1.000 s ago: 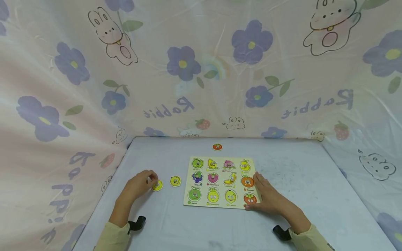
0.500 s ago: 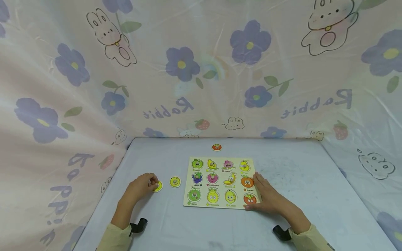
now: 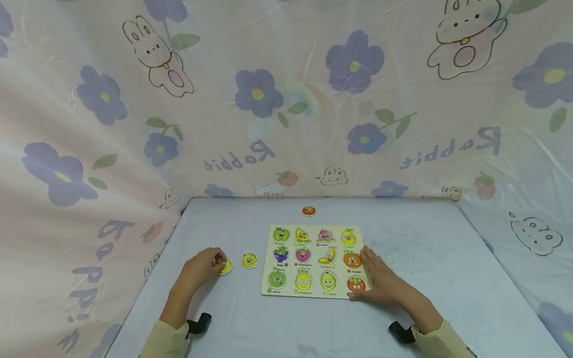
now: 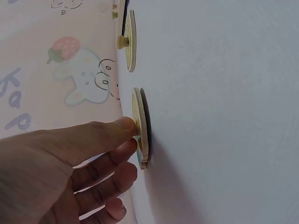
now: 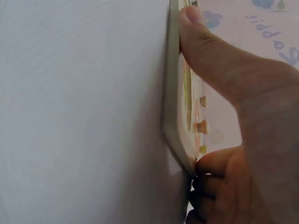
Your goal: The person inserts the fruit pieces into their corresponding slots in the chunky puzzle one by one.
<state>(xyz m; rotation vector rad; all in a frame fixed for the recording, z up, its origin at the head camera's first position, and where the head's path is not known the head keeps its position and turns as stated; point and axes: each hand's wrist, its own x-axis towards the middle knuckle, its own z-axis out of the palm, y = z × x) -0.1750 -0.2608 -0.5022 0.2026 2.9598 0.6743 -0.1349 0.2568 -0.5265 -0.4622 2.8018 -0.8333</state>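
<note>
My left hand (image 3: 201,267) pinches the peg of a yellow puzzle piece (image 3: 226,267) between thumb and fingertips. In the left wrist view that piece (image 4: 142,126) stands close over the tabletop, with a dark shadow along its underside. A second yellow puzzle piece (image 3: 249,260) lies just right of it, peg up. My right hand (image 3: 384,281) rests at the near right corner of a fruit puzzle board (image 3: 317,293). Its thumb (image 5: 210,46) presses over the front edge, and the fingers lie along the right side. Several pegged fruits sit in the board's recesses; the bottom-row pineapple, lemon and tomato show no pegs.
An orange-red puzzle piece (image 3: 309,211) with a peg lies behind the board, near the back of the white tabletop (image 3: 416,248). A printed curtain (image 3: 304,144) with flowers and rabbits encloses the back and sides. Black wrist mounts (image 3: 199,324) stick out from both sleeves.
The left fingers have closed in over the yellow piece, covering more of it, and the hand has shifted slightly toward the person. The right hand and the board stay in place.
</note>
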